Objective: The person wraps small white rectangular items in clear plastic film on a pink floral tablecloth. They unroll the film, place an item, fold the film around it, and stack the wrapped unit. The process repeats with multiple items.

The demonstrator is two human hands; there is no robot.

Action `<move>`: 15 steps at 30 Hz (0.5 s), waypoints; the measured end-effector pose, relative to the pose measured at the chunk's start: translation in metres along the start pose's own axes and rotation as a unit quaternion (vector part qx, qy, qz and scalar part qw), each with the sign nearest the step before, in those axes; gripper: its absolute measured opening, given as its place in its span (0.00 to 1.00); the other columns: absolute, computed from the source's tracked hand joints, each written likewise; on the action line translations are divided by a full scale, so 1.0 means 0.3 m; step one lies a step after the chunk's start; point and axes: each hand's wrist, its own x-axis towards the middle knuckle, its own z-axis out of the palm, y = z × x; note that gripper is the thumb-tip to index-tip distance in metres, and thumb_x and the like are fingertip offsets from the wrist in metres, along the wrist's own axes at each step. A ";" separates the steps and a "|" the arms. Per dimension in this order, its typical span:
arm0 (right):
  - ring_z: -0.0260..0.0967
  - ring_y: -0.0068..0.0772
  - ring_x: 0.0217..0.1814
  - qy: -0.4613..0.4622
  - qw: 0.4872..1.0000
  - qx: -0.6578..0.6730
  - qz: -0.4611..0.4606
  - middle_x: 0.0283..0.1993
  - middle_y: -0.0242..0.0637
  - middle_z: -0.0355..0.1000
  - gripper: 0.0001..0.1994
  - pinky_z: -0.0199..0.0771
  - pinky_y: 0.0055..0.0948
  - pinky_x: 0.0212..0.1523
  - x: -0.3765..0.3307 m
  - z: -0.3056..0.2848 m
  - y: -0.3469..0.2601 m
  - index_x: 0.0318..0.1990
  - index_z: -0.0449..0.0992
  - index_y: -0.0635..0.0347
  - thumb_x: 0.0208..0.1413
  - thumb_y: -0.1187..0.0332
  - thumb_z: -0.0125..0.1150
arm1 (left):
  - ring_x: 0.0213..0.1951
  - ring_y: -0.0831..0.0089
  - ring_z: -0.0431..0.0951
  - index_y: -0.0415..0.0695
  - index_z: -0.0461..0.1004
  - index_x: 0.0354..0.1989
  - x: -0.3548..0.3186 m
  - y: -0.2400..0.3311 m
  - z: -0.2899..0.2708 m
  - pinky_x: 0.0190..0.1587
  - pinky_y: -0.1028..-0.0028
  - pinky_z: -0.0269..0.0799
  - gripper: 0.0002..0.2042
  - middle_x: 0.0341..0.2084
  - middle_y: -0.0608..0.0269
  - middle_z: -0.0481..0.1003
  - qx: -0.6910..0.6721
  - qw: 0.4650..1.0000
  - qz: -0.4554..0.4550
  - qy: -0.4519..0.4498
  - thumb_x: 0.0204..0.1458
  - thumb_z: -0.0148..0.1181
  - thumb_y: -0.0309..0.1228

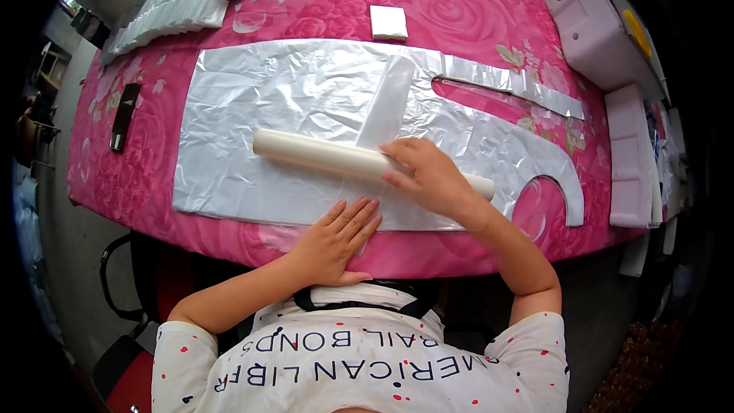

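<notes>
A whitish roller-like tube (321,155) lies slantwise over a large flat sheet of thin, shiny white plastic (252,92), which has curved cut-outs and straps at its right end. My right hand (428,180) grips the tube right of its middle, fingers over the top. A folded strip of the plastic (388,99) stretches from the sheet's far edge down to the tube. Flat near the front edge of the sheet rests my left hand (340,237), fingers stretched out and thumb apart, holding nothing. The plastic under both hands is partly hidden.
The pink flowered tablecloth (321,11) covers the table. Piles of folded white packets (172,19) stand far left, and a small white packet (388,22) lies beyond the sheet. A dark cutter-like tool (125,117) is at left. White foam boxes (600,30) line the right edge.
</notes>
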 end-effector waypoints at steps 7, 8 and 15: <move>0.65 0.41 0.42 0.216 0.959 -0.174 0.064 0.40 0.37 0.70 0.22 0.67 0.36 0.43 -0.109 -0.087 0.178 0.53 0.69 0.55 0.48 0.67 0.60 | 0.66 0.55 0.46 0.38 0.54 0.61 0.009 0.003 -0.011 0.65 0.58 0.38 0.42 0.63 0.46 0.49 -0.009 1.000 0.013 -0.014 0.46 0.45 0.61; 0.64 0.42 0.43 0.256 0.936 -0.221 0.098 0.40 0.38 0.70 0.22 0.66 0.37 0.43 -0.126 -0.117 0.254 0.53 0.69 0.55 0.49 0.66 0.59 | 0.66 0.55 0.45 0.38 0.54 0.61 0.014 -0.005 -0.021 0.65 0.58 0.38 0.42 0.63 0.46 0.49 -0.015 0.999 0.033 -0.023 0.46 0.45 0.61; 0.65 0.43 0.43 0.161 0.979 -0.118 0.033 0.42 0.40 0.70 0.22 0.66 0.37 0.45 -0.218 -0.126 0.110 0.51 0.70 0.57 0.44 0.71 0.62 | 0.66 0.56 0.46 0.39 0.54 0.62 0.003 -0.094 -0.050 0.65 0.57 0.38 0.39 0.63 0.48 0.49 -0.051 0.991 0.113 -0.059 0.48 0.47 0.57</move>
